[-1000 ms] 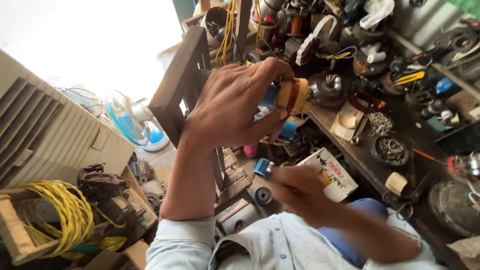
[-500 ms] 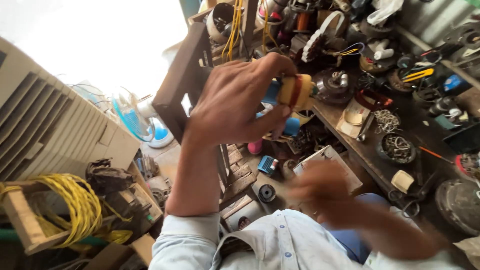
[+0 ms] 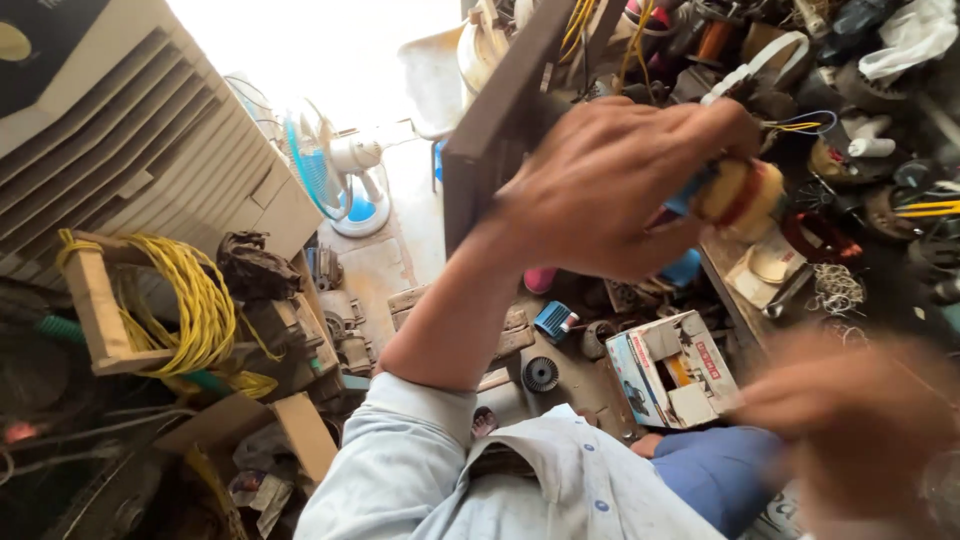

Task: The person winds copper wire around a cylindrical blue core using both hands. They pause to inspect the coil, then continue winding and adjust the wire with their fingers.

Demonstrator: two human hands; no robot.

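My left hand is raised in front of me and closed around a small yellow wound coil with a red band and a blue part. Its fingers wrap the coil from the left, above the edge of a cluttered workbench. My right hand is low at the right, badly blurred by motion, and I cannot tell whether it holds anything. Under it lies my blue trouser leg.
A white cardboard box with open flaps lies on the floor. An air cooler stands at left, with a wooden frame wound with yellow wire beside it. A small blue fan stands farther back. Motor parts cover the bench.
My right hand has swung from beneath the left forearm out to the lower right, blurring. My left hand keeps holding the coil in much the same place.
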